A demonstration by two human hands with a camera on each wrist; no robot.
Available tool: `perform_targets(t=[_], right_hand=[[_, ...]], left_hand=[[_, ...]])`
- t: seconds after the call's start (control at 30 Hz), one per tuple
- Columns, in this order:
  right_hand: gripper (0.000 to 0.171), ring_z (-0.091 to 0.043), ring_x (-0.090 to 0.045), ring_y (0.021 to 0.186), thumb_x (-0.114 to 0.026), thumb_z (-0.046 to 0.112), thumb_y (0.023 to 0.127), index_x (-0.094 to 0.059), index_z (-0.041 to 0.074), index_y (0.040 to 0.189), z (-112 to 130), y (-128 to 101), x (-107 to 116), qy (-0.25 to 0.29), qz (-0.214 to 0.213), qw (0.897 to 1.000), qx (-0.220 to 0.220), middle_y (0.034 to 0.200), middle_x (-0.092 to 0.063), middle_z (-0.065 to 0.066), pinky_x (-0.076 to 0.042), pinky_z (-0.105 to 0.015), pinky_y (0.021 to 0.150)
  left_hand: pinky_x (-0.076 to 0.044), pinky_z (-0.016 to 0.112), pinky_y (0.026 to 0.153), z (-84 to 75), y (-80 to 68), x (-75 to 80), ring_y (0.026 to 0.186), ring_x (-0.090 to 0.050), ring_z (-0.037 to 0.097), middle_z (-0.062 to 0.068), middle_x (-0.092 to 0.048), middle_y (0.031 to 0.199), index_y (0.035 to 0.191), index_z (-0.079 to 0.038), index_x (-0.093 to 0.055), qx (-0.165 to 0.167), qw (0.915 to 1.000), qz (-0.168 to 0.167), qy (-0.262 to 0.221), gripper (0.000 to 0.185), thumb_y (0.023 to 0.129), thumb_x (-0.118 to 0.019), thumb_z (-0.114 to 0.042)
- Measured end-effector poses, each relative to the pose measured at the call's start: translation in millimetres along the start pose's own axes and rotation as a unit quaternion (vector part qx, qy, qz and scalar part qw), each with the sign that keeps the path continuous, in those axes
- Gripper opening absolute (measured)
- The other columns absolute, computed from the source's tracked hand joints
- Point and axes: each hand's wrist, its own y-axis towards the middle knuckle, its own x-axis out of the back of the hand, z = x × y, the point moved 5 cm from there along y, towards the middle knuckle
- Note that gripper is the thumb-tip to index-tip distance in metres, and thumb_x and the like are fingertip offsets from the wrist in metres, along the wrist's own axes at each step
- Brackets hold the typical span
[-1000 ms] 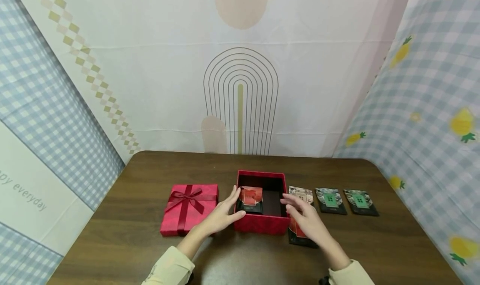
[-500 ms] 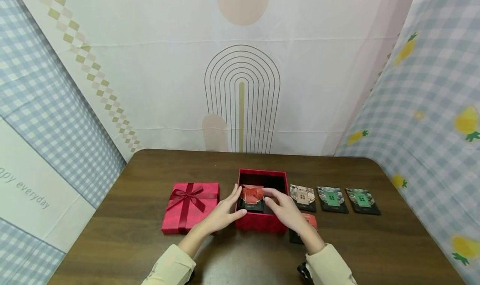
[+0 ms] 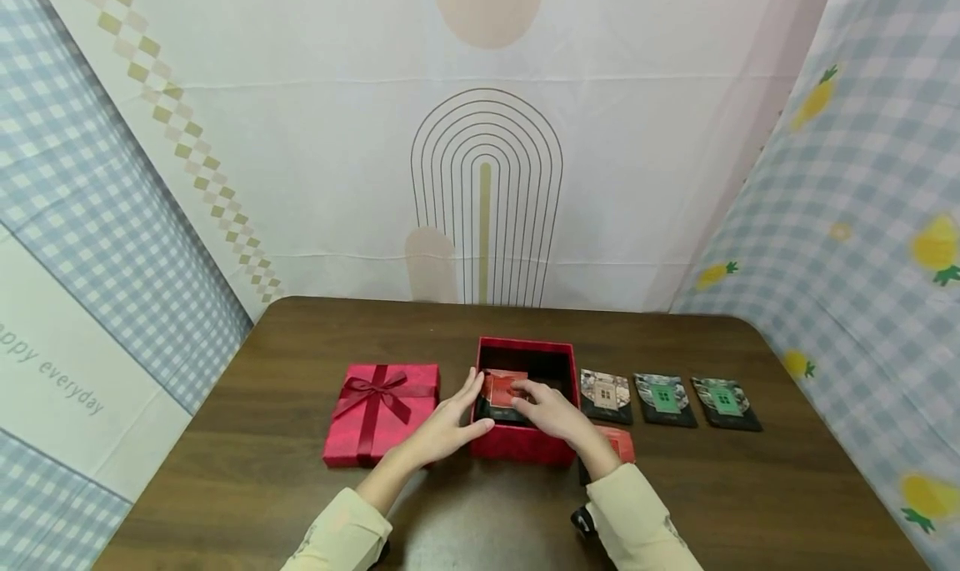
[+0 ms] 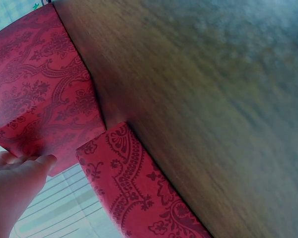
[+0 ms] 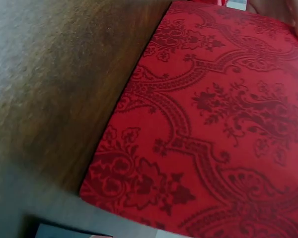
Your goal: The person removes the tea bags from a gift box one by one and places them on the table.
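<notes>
Both hands at the open red box, a red-labelled packet inside it
Left hand spread, fingers nearly straight, thumb apart, laid against the box's left side with nothing in its grasp; right hand over the right rim, fingers a little bent, tips over the packet, cannot tell whether they pinch it; packet lies face up in the box's left part; lid with dark red bow flat on the wooden table, left of the box and apart; to the right, a beige-labelled packet near the box, then two green-labelled packets; second red packet partly hidden by the right forearm
</notes>
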Motion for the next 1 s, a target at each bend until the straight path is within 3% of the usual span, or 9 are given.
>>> perform_targets(t=[0.23, 0.63, 0.8, 1.0], right_hand=[[0.042, -0.038, -0.043, 0.121, -0.049, 0.017, 0.094, -0.046, -0.003, 0.131, -4.5, 8.6, -6.6, -0.037, 0.039, 0.998, -0.041, 0.131, -0.047, -0.023, -0.034, -0.054, 0.096], [0.055, -0.039, -0.026, 0.131, -0.05, 0.023, 0.093, -0.033, -0.005, 0.138, -12.0, 5.5, -12.9, 0.033, 0.104, 0.988, -0.112, 0.142, -0.031, -0.025, -0.023, -0.054, 0.103], [0.054, -0.04, -0.026, 0.131, -0.051, 0.022, 0.093, -0.035, -0.005, 0.137, -11.3, 4.5, -13.1, 0.042, 0.101, 0.988, -0.113, 0.142, -0.031, -0.026, -0.024, -0.055, 0.103], [0.051, -0.04, -0.033, 0.128, -0.051, 0.023, 0.092, -0.041, -0.004, 0.134, -8.2, 3.3, -10.7, 0.012, 0.074, 0.993, -0.089, 0.138, -0.038, -0.025, -0.027, -0.056, 0.1]], left_hand=[[-0.024, 0.05, 0.105, 0.2, -1.0, -0.2, 0.134, -0.022, 0.031, 0.014, -0.002, 0.151, 0.146, -0.006, -0.014, 0.004, 1.0, 0.002, 0.001, 0.072, 0.092, -0.054, -0.029], [-0.024, 0.051, 0.105, 1.0, 0.0, -1.1, 0.134, -0.022, 0.032, 0.016, -0.002, 0.151, 0.146, -0.007, -0.013, 0.003, 1.0, 0.002, 0.001, 0.072, 0.092, -0.053, -0.032], [-0.024, 0.051, 0.104, 0.5, -0.8, -1.2, 0.134, -0.022, 0.032, 0.015, -0.002, 0.151, 0.146, -0.006, -0.014, 0.004, 1.0, 0.001, -0.001, 0.071, 0.092, -0.053, -0.032], [-0.024, 0.051, 0.104, -0.5, -1.1, -1.2, 0.134, -0.021, 0.032, 0.016, -0.002, 0.151, 0.146, -0.005, -0.015, 0.002, 1.0, -0.002, -0.004, 0.071, 0.092, -0.054, -0.029]])
